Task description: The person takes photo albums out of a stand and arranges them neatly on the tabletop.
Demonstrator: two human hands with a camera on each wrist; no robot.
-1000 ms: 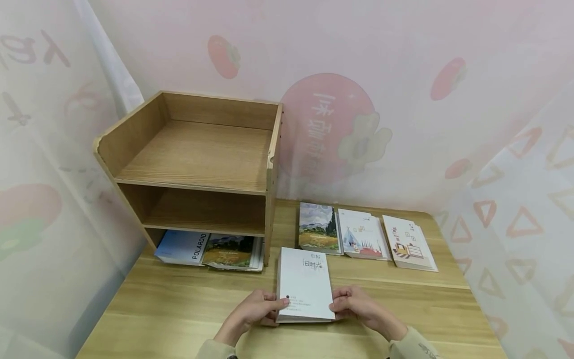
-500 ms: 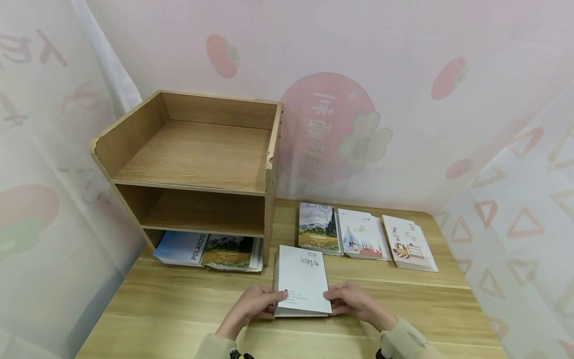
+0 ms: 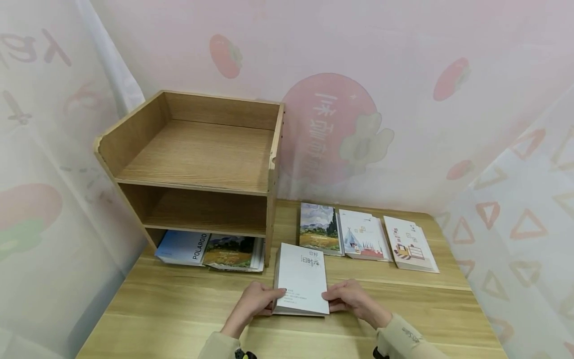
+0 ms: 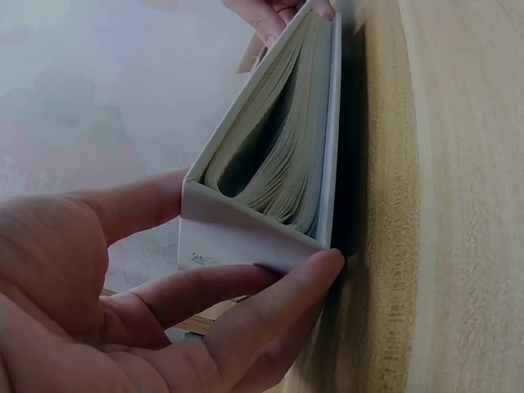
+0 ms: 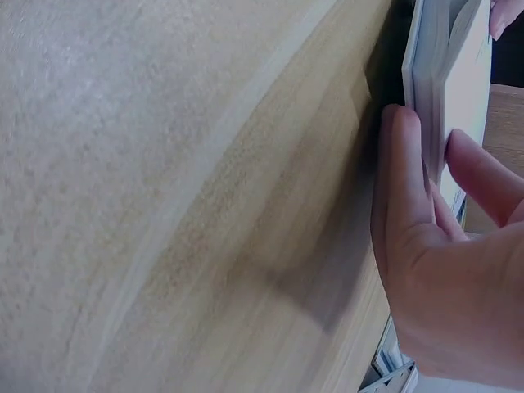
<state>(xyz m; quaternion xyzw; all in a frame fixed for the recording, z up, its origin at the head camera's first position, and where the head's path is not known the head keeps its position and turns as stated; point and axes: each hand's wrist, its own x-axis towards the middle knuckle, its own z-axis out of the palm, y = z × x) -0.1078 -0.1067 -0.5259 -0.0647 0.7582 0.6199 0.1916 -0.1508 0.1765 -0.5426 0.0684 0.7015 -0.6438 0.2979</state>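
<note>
A white photo album (image 3: 303,281) with Chinese lettering on its cover is held between both hands in the head view. My left hand (image 3: 255,300) grips its left edge, thumb on the front cover and fingers at the spine and lower edge. From the right, my right hand (image 3: 352,299) pinches the opposite edge, thumb on top and fingers beneath. In the left wrist view the album's pages (image 4: 282,139) fan loosely between stiff covers, and a dark shadow gap separates the back cover from the wooden table (image 4: 458,164). The right wrist view shows the album (image 5: 434,90) just off the tabletop.
At the left stands a wooden shelf (image 3: 197,154); its lowest level holds a blue album marked POLAROID (image 3: 183,247) and a landscape-covered album (image 3: 228,251). Behind the hands lie another landscape album (image 3: 319,229), a tent-picture album (image 3: 362,234) and a truck-picture album (image 3: 409,243). A printed curtain (image 3: 403,50) hangs behind.
Both hands have carried the white album slightly away from the body and a little to the left. The shelf and other albums stay where they were.
</note>
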